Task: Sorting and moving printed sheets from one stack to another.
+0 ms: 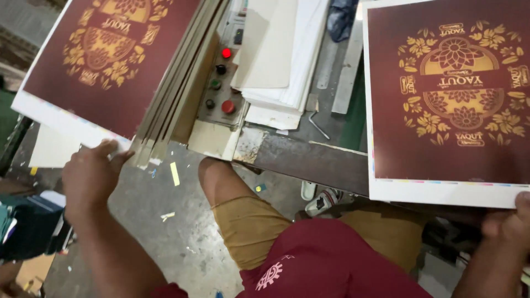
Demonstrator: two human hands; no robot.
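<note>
We hold two dark red printed sheets with gold flower patterns. Our left hand (pixel 91 174) pinches the near white edge of the left sheet (pixel 105 55), which lies on a stack of boards (pixel 171 99). Our right hand (pixel 510 223) grips the bottom corner of the right sheet (pixel 441 143). Between them sits a button panel (pixel 221 83) beside white paper (pixel 287 60).

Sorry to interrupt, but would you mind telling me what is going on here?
A person is handling printed sheets at a machine. The left hand grips the near edge of a maroon sheet with a gold floral design, which lies on a stack of boards at the left. The right hand holds the corner of a matching sheet at the right. Between them sits a control panel with coloured buttons, beside a pile of white paper.
</note>
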